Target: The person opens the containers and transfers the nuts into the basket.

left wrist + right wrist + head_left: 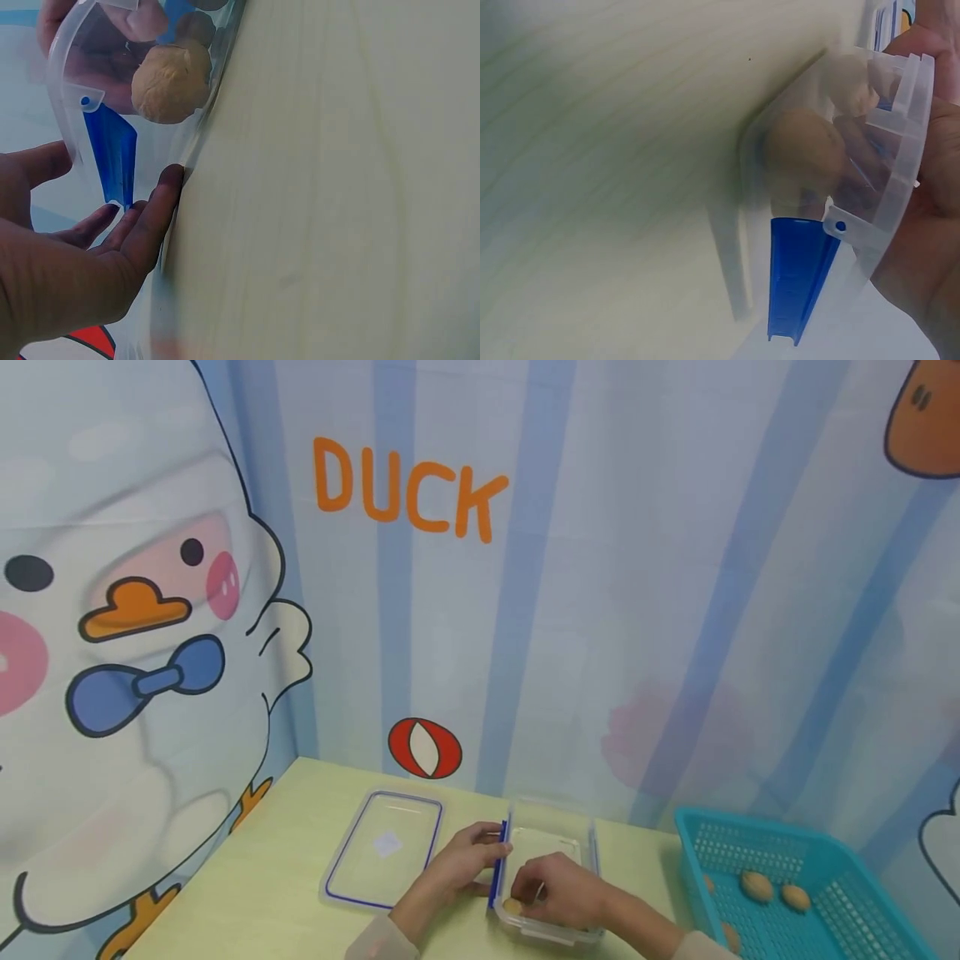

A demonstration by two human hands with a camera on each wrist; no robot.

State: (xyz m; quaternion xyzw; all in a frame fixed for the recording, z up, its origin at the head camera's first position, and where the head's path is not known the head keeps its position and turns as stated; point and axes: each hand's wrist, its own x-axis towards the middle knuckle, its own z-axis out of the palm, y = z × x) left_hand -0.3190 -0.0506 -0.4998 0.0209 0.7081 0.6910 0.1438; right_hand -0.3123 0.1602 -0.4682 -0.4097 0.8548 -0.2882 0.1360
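Observation:
A clear plastic box [546, 843] with blue side clips stands on the table, several tan walnuts [171, 82] at its near end. My left hand [471, 858] holds its left side, thumb at the rim and fingers along the outer wall by a blue clip [112, 157]. Reaching down inside, my right hand [562, 889] has curled fingers, with thumb and fingertips at a walnut [512, 907] in the near left corner. Through the wall, the right wrist view shows a large walnut [804, 154] beside those fingers. My right hand's back hides part of the box's contents.
Left of the box lies its clear lid [386, 847] with a blue seal and a pale square label. On the right stands a turquoise basket [847, 847] with several walnuts [757, 886] in it. A printed curtain [465, 635] hangs behind the pale yellow table [255, 868].

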